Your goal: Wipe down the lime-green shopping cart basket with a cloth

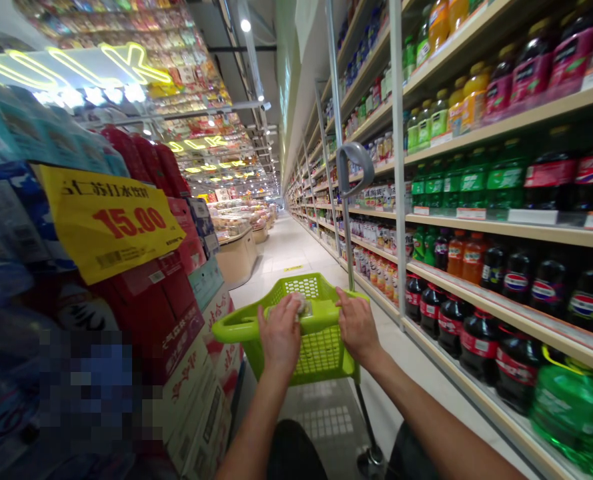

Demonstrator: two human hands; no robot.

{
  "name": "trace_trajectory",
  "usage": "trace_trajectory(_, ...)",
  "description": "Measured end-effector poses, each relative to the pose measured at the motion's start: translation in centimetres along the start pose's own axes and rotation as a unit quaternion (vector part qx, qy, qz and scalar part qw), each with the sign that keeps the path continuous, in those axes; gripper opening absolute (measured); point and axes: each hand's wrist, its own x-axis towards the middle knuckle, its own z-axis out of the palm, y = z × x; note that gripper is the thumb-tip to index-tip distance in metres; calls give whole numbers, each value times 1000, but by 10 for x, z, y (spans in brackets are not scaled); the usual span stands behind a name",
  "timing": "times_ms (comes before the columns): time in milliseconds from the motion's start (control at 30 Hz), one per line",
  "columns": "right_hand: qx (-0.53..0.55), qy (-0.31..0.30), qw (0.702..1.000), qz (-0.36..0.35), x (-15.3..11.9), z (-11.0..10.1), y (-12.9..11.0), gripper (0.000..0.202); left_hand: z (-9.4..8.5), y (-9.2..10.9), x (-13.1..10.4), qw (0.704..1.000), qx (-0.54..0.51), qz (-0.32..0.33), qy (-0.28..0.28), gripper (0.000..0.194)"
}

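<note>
A bright green shopping cart [321, 353] with a perforated basket stands right in front of me. My left hand [280, 337] is closed over the left part of its handle. A small pale, shiny thing [303, 307] shows beside those fingers; I cannot make out what it is or whether it is held. Farther right, my right hand [356, 327] is closed on the handle near its right end, fingertips curled over the top. Both palms' undersides are hidden. What little of the basket's inside shows is the holed far wall.
Shelves of soda bottles [476, 327] run along the right, with an upright metal post [399, 167] and a grey loop handle [353, 170] on a pole. Stacked drink cartons [196, 380] bearing a yellow price sign [113, 223] crowd the left. A pale tiled aisle [289, 243] stretches ahead past display bins [239, 257].
</note>
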Motion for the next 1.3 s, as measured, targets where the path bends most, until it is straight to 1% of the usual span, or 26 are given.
trace_trajectory(67,1,3,1000,2,1,1,-3,54,-8,-26,1,998,17,-59,36,34)
trace_trajectory(100,0,6,1000,3,1,2,-5,55,-9,-30,3,996,17,-73,43,34)
trace_trajectory(133,-2,9,1000,4,1,3,-7,56,-7,-28,5,996,11,-73,41,34)
trace_trajectory(200,-4,13,1000,2,2,4,-8,57,3,-6,8,999,-13,-36,12,36)
trace_trajectory(300,-5,11,1000,-6,1,4,-5,56,20,40,9,998,-42,44,-30,37)
trace_trajectory(333,-3,10,1000,-9,1,3,-3,55,22,50,8,997,-45,60,-36,37)
trace_trajectory(367,-1,9,1000,-12,0,2,-1,55,22,52,7,996,-44,67,-38,38)
trace_trajectory(400,1,10,1000,-13,0,1,0,55,20,48,6,996,-39,65,-37,39)
trace_trajectory(433,3,10,1000,-12,0,0,2,56,15,38,5,998,-30,52,-32,40)
trace_trajectory(467,5,11,1000,-10,0,-1,2,56,9,24,4,999,-19,34,-25,40)
trace_trajectory(567,9,11,1000,0,0,-1,1,57,-9,-20,5,998,22,-63,9,35)
trace_trajectory(600,10,12,1000,2,0,0,-1,58,-12,-27,7,996,30,-86,13,34)
trace_trajectory(633,11,14,1000,5,0,1,-2,58,-13,-27,8,995,31,-94,10,34)
trace_trajectory(667,10,15,1000,7,0,1,-2,58,-12,-21,10,996,25,-89,-1,34)
trace_trajectory(700,10,17,1000,8,0,2,-3,58,-8,-10,11,997,15,-71,-16,36)
trace_trajectory(800,8,14,1000,1,0,0,-1,58,5,34,12,998,-21,13,-56,40)
trace_trajectory(833,8,12,1000,-3,0,-1,0,57,8,43,12,997,-29,31,-60,41)
trace_trajectory(867,8,10,1000,-7,0,-2,1,57,8,46,11,997,-32,40,-60,41)
trace_trajectory(900,8,9,1000,-8,0,-3,2,57,6,42,9,997,-29,38,-56,41)
trace_trajectory(933,8,8,1000,-8,0,-5,3,56,2,32,7,998,-20,24,-48,41)
trace_trajectory(1067,13,10,1000,4,0,-5,2,57,-18,-28,1,995,37,-97,10,37)
trace_trajectory(1100,13,13,1000,7,0,-4,2,58,-21,-34,1,992,43,-115,17,36)
trace_trajectory(1133,12,17,1000,10,0,-4,1,58,-21,-34,1,992,42,-119,19,36)
trace_trajectory(1167,10,19,1000,13,0,-3,1,58,-18,-27,3,993,35,-110,13,36)
trace_trajectory(1200,8,21,1000,13,0,-3,0,58,-14,-14,4,996,21,-86,0,37)
trace_trajectory(1300,2,14,1000,8,-1,-4,2,57,5,39,9,999,-30,-6,-43,39)
